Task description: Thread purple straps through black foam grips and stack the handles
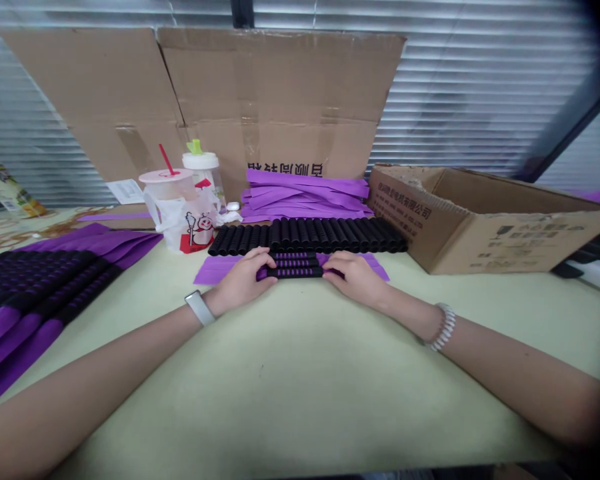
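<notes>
My left hand (247, 275) and my right hand (353, 275) rest at the two ends of a small row of black slotted sleeves (295, 263) threaded on purple bands. Purple shows through the slots. The fingers of both hands are closed on the ends of the nearest sleeved band (296, 273), thumbs on the near side. Flat purple band ends (213, 269) stick out beyond each hand. Just behind lies a long row of plain black sleeves (330, 233), side by side. Farther back is a pile of loose purple bands (305, 195).
A heap of sleeved purple bands (45, 280) lies at the left. Behind it stand a bagged drink cup (177, 207) with a red straw and a white-lidded bottle (203, 161). An open cardboard box (480, 233) is at the right; a cardboard sheet (280, 87) stands behind.
</notes>
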Demonstrator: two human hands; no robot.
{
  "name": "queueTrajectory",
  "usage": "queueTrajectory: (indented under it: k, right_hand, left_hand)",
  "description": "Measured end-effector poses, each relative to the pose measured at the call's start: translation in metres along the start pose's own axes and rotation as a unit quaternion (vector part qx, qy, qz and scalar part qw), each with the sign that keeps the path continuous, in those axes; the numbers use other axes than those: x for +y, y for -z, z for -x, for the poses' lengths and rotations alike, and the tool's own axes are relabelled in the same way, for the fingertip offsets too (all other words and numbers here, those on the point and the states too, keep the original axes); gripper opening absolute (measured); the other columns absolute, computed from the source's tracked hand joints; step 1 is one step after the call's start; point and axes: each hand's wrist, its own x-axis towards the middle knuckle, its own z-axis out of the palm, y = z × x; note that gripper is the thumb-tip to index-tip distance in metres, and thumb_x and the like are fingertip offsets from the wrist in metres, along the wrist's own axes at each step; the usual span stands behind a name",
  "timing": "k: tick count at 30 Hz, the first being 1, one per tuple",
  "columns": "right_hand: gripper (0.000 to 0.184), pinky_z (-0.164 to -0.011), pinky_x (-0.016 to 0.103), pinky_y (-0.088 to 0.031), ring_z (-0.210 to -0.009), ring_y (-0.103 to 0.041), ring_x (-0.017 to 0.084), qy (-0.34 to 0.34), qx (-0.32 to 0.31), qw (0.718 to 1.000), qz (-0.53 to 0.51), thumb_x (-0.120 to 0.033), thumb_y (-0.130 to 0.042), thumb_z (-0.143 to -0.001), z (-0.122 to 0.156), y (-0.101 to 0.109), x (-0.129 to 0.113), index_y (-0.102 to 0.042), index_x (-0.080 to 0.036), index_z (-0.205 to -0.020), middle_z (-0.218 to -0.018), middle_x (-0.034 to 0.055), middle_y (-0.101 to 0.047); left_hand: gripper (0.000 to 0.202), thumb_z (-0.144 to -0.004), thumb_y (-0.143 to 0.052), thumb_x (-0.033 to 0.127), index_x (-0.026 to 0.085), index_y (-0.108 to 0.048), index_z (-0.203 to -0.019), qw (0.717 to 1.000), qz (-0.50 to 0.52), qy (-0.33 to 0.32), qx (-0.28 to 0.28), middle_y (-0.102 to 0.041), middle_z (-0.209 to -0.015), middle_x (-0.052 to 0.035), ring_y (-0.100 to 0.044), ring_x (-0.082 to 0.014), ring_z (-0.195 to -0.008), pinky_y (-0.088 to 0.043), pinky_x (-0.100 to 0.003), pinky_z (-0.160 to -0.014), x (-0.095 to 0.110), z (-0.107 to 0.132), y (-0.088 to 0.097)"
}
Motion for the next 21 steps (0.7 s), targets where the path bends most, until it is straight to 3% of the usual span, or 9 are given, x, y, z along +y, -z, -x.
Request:
queueTrajectory:
  k: [21]
  right_hand:
    - [0.015,-0.079,0.037,-0.053,-0.084,-0.062,0.021,0.002,0.013,1.000,-0.008,-0.016,-0.055,-0.089,0.0027,-0.0019,0.0025,-0.070,-0.018,-0.089,-0.090,0.0068,-0.066]
  left_hand:
    - [0.017,-0.080,-0.057,0.027,0.020,-0.054,-0.094,1.000,0.012,-0.006,-0.006,-0.051,-0.124,-0.0128,-0.043,-0.0246,-0.129,-0.039,-0.042,-0.107,-0.0047,-0.0001,0.0019]
